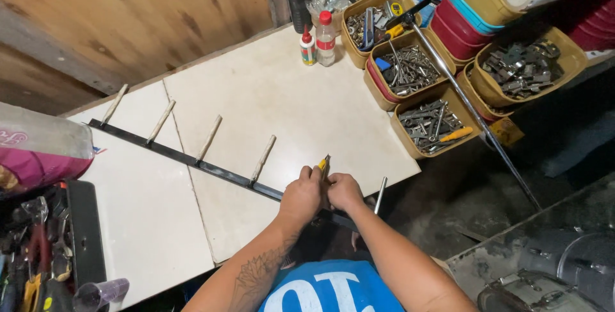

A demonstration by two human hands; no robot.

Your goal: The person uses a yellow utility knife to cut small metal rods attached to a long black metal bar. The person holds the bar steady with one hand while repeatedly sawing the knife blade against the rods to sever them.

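Observation:
A long black metal bar lies slantwise across the white tiled tabletop, with several pale pegs sticking out of it. My left hand and my right hand are clasped together over the bar's near end. Between them they grip a small tool with a yellow handle, whose tip pokes up above the fingers. A thin metal rod stands just right of my right hand.
Tan tubs of metal hardware stand at the back right, crossed by a long steel rod. Two small bottles are at the table's far edge. A black toolbox with pliers and a pink bag sit left.

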